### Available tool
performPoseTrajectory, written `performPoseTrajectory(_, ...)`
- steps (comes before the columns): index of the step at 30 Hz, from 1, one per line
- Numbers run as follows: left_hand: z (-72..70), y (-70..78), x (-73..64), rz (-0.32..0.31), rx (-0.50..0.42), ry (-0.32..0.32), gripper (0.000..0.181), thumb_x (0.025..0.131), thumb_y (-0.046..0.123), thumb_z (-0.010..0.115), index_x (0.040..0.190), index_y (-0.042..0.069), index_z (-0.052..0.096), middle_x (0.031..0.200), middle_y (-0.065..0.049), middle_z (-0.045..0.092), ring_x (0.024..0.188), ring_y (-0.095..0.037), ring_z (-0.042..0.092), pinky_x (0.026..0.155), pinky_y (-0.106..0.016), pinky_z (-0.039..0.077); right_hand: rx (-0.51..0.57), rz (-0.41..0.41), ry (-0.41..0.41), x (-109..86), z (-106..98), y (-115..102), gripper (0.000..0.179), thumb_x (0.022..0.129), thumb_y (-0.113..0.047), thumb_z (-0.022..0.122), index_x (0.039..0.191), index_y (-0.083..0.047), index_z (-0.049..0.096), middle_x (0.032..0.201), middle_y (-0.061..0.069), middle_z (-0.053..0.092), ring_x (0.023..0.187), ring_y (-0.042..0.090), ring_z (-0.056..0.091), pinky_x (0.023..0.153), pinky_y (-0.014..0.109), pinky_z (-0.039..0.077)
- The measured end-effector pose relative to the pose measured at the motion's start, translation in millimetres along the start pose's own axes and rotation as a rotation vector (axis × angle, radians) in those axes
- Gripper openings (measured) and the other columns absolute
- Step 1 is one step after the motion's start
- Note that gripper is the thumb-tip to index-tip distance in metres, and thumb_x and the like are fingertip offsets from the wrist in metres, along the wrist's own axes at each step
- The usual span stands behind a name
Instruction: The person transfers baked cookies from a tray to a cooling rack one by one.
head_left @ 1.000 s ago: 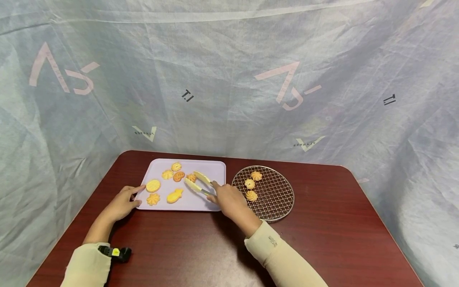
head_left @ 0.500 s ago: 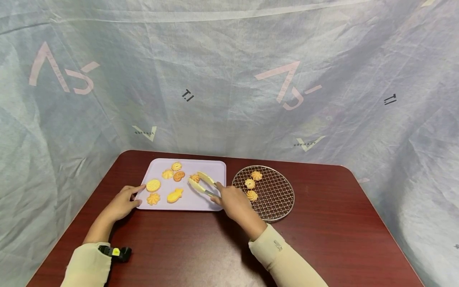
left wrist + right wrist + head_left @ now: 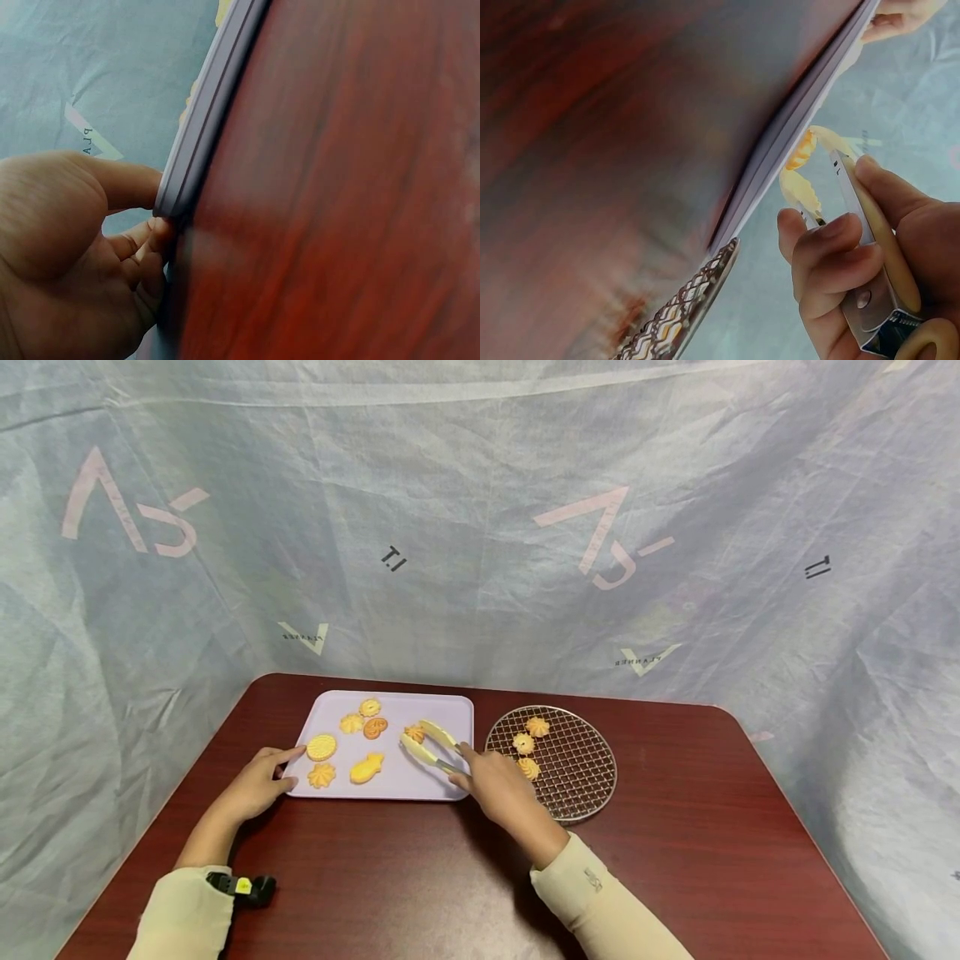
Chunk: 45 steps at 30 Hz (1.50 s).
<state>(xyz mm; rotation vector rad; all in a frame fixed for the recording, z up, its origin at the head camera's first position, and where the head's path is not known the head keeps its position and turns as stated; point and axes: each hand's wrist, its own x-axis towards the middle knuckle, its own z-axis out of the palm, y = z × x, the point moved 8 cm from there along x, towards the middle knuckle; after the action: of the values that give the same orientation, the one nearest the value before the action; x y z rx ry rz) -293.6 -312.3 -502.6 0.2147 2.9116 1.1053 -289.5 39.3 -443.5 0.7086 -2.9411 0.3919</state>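
My right hand (image 3: 504, 789) grips cream-tipped metal tongs (image 3: 870, 296), fingers curled round their arms. Between the tong tips is a ridged golden cookie (image 3: 413, 733), low over the right half of the lilac tray (image 3: 442, 785); in the right wrist view the cookie (image 3: 801, 150) shows just past the tray's rim. With thumb and fingers my left hand (image 3: 258, 783) holds the tray's near left corner, seen close in the left wrist view beside the tray's edge (image 3: 202, 124). Several more cookies lie on the tray, among them a round one (image 3: 322, 747) and a fish-shaped one (image 3: 367, 768).
Right of the tray stands a round wire rack (image 3: 577, 768), bearing a flower-shaped cookie (image 3: 537, 727), a small one (image 3: 523, 743) and a swirled one (image 3: 528, 768). The dark red table (image 3: 712, 827) runs back to a hanging grey cloth (image 3: 480, 527).
The tongs and the ridged cookie between their tips have shifted slightly right across the tray, along with my right hand. My left hand stays at the tray corner.
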Motion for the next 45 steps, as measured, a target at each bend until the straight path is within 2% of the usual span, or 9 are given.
performPoseTrajectory(12,-1.0,1.2,-0.9,0.001,-0.005,0.004,0.054,0.094,-0.005,0.065,0.144,-0.014,0.049,0.113,-0.028,0.047,0.090,-0.030,0.047,0.071,-0.031,0.039,0.015,-0.055,0.047,-10.1,-5,3,0.052,0.096,-0.040,0.071,0.137,-0.009,0.063,0.086,0.012,0.072,0.069,0.028,0.069,0.055,0.039,0.053)
performPoseTrajectory(19,-0.1,1.5,-1.2,0.000,-0.003,0.000,0.054,0.094,-0.005,0.063,0.145,-0.014,0.048,0.113,-0.028,0.047,0.091,-0.030,0.046,0.073,-0.031,0.039,0.026,-0.061,0.059,-17.4,-7,7,0.057,0.096,-0.039,0.071,0.140,-0.004,0.061,0.089,0.012,0.072,0.074,0.027,0.070,0.057,0.038,0.053)
performPoseTrajectory(22,0.0,2.1,-1.0,0.007,-0.004,0.003,0.054,0.093,-0.006,0.063,0.144,-0.014,0.048,0.113,-0.028,0.047,0.091,-0.029,0.046,0.073,-0.031,0.039,0.043,-0.066,0.072,-20.6,-10,8,0.057,0.096,-0.038,0.072,0.140,-0.004,0.061,0.083,0.011,0.070,0.069,0.025,0.067,0.054,0.037,0.051)
performPoseTrajectory(27,-0.5,3.4,-0.6,0.008,-0.014,0.009,0.054,0.092,-0.007,0.065,0.143,-0.015,0.049,0.112,-0.029,0.048,0.092,-0.030,0.046,0.074,-0.033,0.039,0.051,-0.078,0.081,-24.6,-12,11,0.050,0.096,-0.037,0.073,0.135,-0.007,0.064,0.078,0.008,0.067,0.065,0.025,0.066,0.052,0.037,0.050)
performPoseTrajectory(32,-0.7,4.3,-1.0,-0.002,-0.012,0.006,0.054,0.093,-0.006,0.065,0.144,-0.014,0.049,0.113,-0.028,0.048,0.092,-0.030,0.047,0.074,-0.033,0.039,0.054,-0.082,0.077,-29.3,-15,13,0.046,0.095,-0.037,0.073,0.129,-0.008,0.063,0.081,0.010,0.068,0.067,0.029,0.068,0.052,0.039,0.051)
performPoseTrajectory(38,-0.2,2.8,-0.5,-0.001,-0.009,0.009,0.054,0.092,-0.007,0.065,0.143,-0.015,0.049,0.112,-0.028,0.048,0.092,-0.030,0.047,0.074,-0.033,0.039,0.042,-0.083,0.113,-36.2,-21,16,0.053,0.094,-0.037,0.074,0.136,-0.007,0.063,0.080,0.012,0.070,0.065,0.028,0.068,0.052,0.038,0.051)
performPoseTrajectory(45,0.7,-1.1,0.6,0.000,-0.002,0.013,0.054,0.093,-0.006,0.066,0.143,-0.014,0.050,0.112,-0.028,0.048,0.092,-0.031,0.047,0.074,-0.033,0.039,0.035,-0.038,0.093,-45.0,-24,27,0.056,0.095,-0.036,0.073,0.142,-0.008,0.061,0.081,0.011,0.069,0.062,0.025,0.063,0.052,0.038,0.049)
